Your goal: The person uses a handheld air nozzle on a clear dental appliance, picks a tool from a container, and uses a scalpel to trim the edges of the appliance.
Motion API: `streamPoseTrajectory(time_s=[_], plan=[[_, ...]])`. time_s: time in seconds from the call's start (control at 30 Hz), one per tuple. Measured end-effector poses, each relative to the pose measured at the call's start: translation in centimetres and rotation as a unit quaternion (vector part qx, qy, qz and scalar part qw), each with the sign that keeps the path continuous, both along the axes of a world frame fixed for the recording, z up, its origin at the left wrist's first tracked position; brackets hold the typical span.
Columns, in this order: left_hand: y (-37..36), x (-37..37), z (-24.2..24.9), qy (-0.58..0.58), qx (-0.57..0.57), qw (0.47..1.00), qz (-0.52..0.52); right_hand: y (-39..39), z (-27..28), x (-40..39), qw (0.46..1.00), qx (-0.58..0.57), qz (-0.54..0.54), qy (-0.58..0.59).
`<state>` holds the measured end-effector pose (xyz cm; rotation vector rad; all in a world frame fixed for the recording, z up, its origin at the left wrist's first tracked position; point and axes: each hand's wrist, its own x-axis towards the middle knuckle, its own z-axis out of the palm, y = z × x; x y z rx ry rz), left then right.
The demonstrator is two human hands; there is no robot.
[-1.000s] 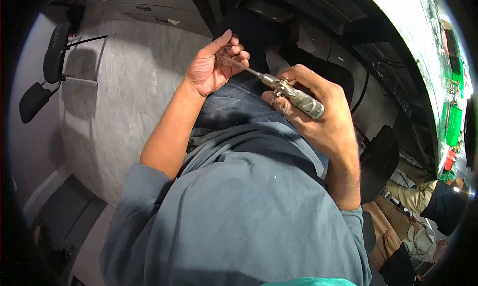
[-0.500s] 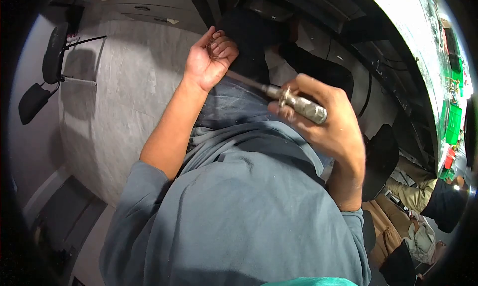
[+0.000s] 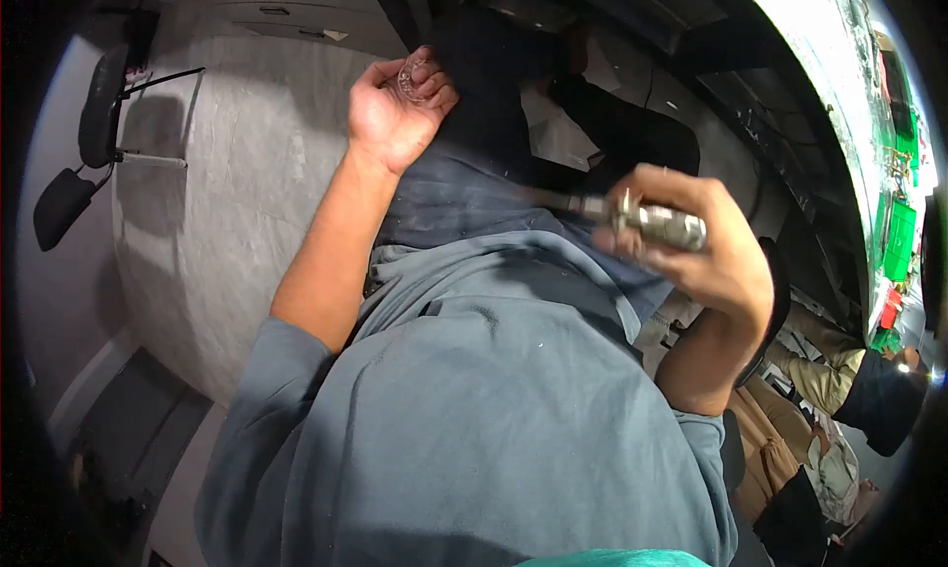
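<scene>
At right, metal tool [image 3: 675,227]: long axis crosswise, shaft [image 3: 585,205] pointing left, slightly far
Right hand [image 3: 726,256]: wrapped round tool
Left hand [image 3: 393,118]: fingers curled on clear piece [image 3: 406,77]

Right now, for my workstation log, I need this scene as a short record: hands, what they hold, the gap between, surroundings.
Left hand: palm up, fingers curled on a small clear item
Right hand: gripping a metal-handled tool
Tool tip: blurred, exact end unclear
Gap: tool and left hand apart
Right side: bright bench with green bin
Left side: black chair on grey floor
</scene>
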<state>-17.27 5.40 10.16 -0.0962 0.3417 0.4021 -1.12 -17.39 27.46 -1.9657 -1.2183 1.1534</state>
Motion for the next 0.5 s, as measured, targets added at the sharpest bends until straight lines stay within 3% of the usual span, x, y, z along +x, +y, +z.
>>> streamPoseTrajectory(time_s=[0.03, 0.1, 0.17, 0.2, 0.23, 0.3, 0.33, 0.37, 0.43, 0.5], plan=[[0.1, -0.1, -0.1, 0.026, 0.029, 0.999, 0.007, -0.4, -0.3, 0.2, 0.997, 0.044, 0.049, 0.049], [0.2, -0.4, -0.2, 0.024, 0.033, 0.999, 0.009, -0.2, 0.1, -0.4, 0.999, 0.011, 0.021, 0.037], [0.1, -0.4, -0.4, 0.021, 0.042, 0.999, 0.012, 0.4, 0.4, -0.6, 0.992, -0.115, -0.006, -0.045], [0.1, -0.3, -0.3, 0.021, 0.041, 0.999, 0.012, 0.2, -0.7, -0.3, 0.995, 0.017, 0.057, 0.075], [0.0, -0.3, -0.3, 0.01, 0.043, 0.999, 0.007, -0.3, -0.7, 0.1, 0.993, -0.009, 0.103, 0.06], [-0.2, -0.4, 0.3, 0.003, 0.043, 0.999, 0.002, -0.6, -0.7, -1.1, 0.993, -0.068, -0.031, -0.092], [-0.4, -0.5, 1.5, 0.044, 0.044, 0.998, 0.016, 0.0, 0.2, -0.8, 0.991, -0.1, -0.035, -0.078], [-0.5, -0.2, 2.0, 0.083, 0.046, 0.995, 0.03, -1.2, -0.8, 0.5, 0.999, -0.008, 0.027, 0.017], [0.5, -0.8, 0.9, 0.035, 0.047, 0.998, 0.003, -1.8, 0.7, 1.7, 0.988, -0.027, 0.112, 0.107], [1.3, -1.5, -0.7, -0.044, 0.051, 0.997, -0.04, -2.7, 2.1, 1.8, 0.989, -0.132, -0.025, -0.063]])
